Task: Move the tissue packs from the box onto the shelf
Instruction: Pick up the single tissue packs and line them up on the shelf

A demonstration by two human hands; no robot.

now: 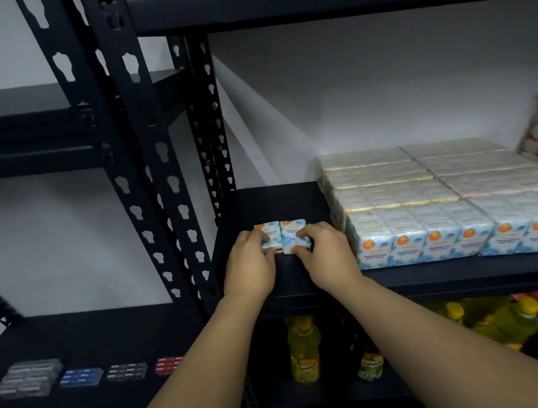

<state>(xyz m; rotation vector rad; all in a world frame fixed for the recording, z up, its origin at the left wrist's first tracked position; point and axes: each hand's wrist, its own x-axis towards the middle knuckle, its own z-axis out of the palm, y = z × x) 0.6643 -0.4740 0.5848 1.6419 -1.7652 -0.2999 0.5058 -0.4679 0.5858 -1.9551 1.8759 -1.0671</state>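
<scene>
shelf (293, 198): tissue packs (280, 234) | left grip (250, 264), right grip (327, 257) apparently holding each

Tissue packs (403, 250) read "FRAGRANCE FREE MINI TISSUE".
</scene>
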